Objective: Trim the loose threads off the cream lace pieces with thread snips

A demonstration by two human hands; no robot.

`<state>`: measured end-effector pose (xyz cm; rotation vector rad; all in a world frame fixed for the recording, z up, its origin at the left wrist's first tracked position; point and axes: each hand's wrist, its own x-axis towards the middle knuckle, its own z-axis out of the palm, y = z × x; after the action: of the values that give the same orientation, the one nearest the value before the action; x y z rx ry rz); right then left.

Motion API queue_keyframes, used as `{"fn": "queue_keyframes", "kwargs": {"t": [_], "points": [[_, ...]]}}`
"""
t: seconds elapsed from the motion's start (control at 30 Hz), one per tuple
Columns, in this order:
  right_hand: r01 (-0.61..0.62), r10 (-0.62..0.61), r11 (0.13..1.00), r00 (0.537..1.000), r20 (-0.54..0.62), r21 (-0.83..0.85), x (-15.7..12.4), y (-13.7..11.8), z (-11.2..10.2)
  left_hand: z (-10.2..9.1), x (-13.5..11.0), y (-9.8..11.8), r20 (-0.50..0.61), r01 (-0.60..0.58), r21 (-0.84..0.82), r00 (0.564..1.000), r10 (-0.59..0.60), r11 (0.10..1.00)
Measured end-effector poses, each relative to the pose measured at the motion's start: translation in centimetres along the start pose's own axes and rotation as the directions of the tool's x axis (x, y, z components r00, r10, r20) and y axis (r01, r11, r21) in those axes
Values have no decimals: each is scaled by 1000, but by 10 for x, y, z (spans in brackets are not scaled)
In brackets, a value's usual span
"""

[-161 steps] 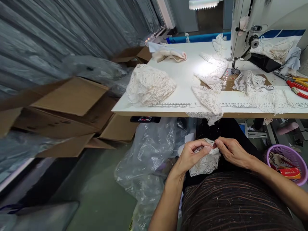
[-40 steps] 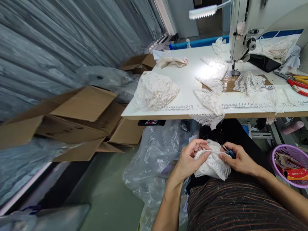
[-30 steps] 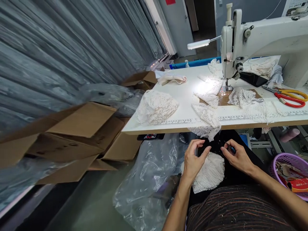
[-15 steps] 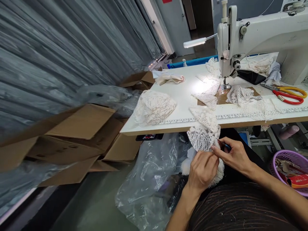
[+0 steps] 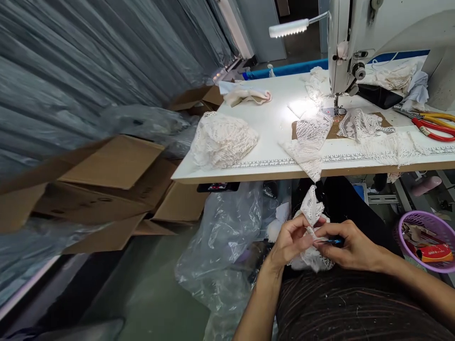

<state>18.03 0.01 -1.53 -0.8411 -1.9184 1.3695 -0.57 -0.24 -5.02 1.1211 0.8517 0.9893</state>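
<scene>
Over my lap, my left hand [image 5: 292, 239] is closed, pinching a cream lace piece [image 5: 312, 206] between thumb and fingers. My right hand [image 5: 351, 244] is closed around small blue thread snips [image 5: 334, 240], mostly hidden in the palm; its fingertips meet the lace beside the left thumb. From my hands the lace runs up to a narrow join at the table edge, where it meets more lace pieces [image 5: 313, 137] lying on the table near the needle. Lower down, more lace [image 5: 313, 260] hangs bunched under my hands.
A white sewing machine [image 5: 346, 47] with a lit lamp [image 5: 288, 29] stands on the table [image 5: 273, 128]. A lace heap [image 5: 223, 141] lies left; red-and-yellow-handled scissors [image 5: 435, 125] lie right. Around are cardboard boxes [image 5: 113, 161], a clear plastic bag [image 5: 227, 232] and a purple basket [image 5: 403, 227].
Both hands have drawn lower, toward my body, pulling the lace chain down off the table edge. My left hand has turned so its thumb and fingertips show. The view has tilted downward.
</scene>
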Motion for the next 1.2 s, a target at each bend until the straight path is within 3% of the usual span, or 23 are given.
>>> {"fn": "queue_keyframes", "kwargs": {"t": [0.07, 0.17, 0.3, 0.73, 0.97, 1.2], "points": [[-68, 68, 998, 998, -14, 11, 1, 4, -3, 5, -1, 1, -91, 91, -52, 991, -96, 994], [-164, 164, 986, 986, -24, 0, 2, 11, -8, 8, -4, 6, -240, 207, -141, 942, -236, 968], [-192, 191, 981, 981, -21, -36, 9, 23, -10, 5, -7, 10, -302, 273, -203, 896, -325, 940], [-100, 108, 977, 994, 31, -190, 31, 26, -1, 3, -12, 14, -373, 253, -48, 893, -253, 966], [-155, 141, 952, 987, -72, -262, 31, 32, 6, 2, -9, 12, -418, 215, 21, 889, -187, 976], [-146, 145, 933, 989, -27, -329, 30, 28, 5, 1, -8, 13, -377, 246, 51, 902, -209, 968]]}}
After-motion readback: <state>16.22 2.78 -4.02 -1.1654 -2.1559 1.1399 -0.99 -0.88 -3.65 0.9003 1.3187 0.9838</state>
